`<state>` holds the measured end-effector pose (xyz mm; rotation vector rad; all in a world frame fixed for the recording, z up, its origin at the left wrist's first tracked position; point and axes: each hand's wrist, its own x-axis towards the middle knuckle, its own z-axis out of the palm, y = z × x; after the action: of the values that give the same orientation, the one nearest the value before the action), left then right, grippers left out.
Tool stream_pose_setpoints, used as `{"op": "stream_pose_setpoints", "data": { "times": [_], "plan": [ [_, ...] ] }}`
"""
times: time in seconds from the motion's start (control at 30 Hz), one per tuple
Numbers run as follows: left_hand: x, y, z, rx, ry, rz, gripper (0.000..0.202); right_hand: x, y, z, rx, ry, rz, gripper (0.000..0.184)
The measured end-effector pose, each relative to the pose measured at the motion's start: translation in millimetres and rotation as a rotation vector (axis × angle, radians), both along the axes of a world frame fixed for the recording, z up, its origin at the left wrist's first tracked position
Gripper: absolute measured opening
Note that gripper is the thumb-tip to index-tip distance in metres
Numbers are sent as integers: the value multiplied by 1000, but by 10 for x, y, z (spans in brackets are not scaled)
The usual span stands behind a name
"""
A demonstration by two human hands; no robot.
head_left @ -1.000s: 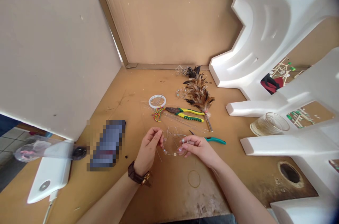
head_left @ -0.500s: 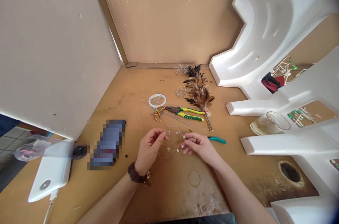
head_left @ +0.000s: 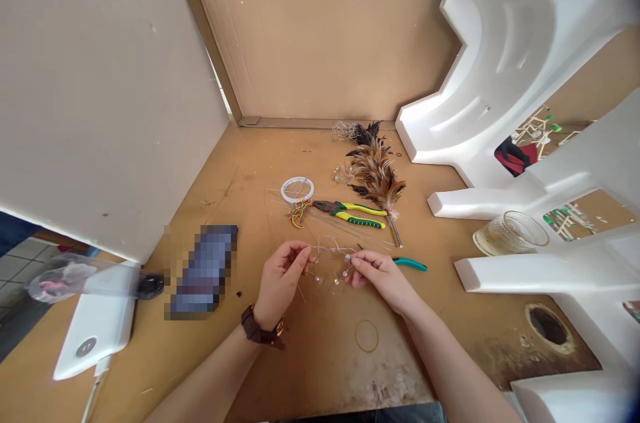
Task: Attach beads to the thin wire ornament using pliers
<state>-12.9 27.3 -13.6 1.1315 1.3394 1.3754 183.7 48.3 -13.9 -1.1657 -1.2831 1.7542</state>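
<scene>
A thin wire loop strung with clear beads [head_left: 330,268] hangs between my two hands just above the brown board. My left hand [head_left: 281,282], with a brown watch on its wrist, pinches the loop's left side. My right hand [head_left: 379,274] pinches the right side with fingers closed. Loose wire ends stick up from the loop.
Behind the hands lie yellow-green pliers [head_left: 353,213], teal-handled cutters [head_left: 409,264], a white tape ring [head_left: 297,189], coloured threads [head_left: 299,214] and a feather bundle [head_left: 375,173]. White foam shapes [head_left: 500,76] and a glass bowl [head_left: 510,233] stand right. A blurred dark object [head_left: 203,270] and white device [head_left: 95,330] lie left.
The hands have drawn slightly closer together and turned the beaded loop; the right hand shifted a little up and left. Everything else on the board stays put.
</scene>
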Motion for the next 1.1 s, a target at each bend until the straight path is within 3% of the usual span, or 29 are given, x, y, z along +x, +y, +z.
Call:
{"op": "stream_pose_setpoints", "data": {
  "times": [0.13,0.43,1.1],
  "plan": [
    [1,-7,-8,1,14,-9,18,-17,-20,4,-126,72,27,38],
    [6,8,3,-11,-16,3,20,-45,-52,50,-191,193,51,35],
    [5,-16,-12,7,-17,-1,17,-29,-43,36,-189,256,36,29]
  ]
}}
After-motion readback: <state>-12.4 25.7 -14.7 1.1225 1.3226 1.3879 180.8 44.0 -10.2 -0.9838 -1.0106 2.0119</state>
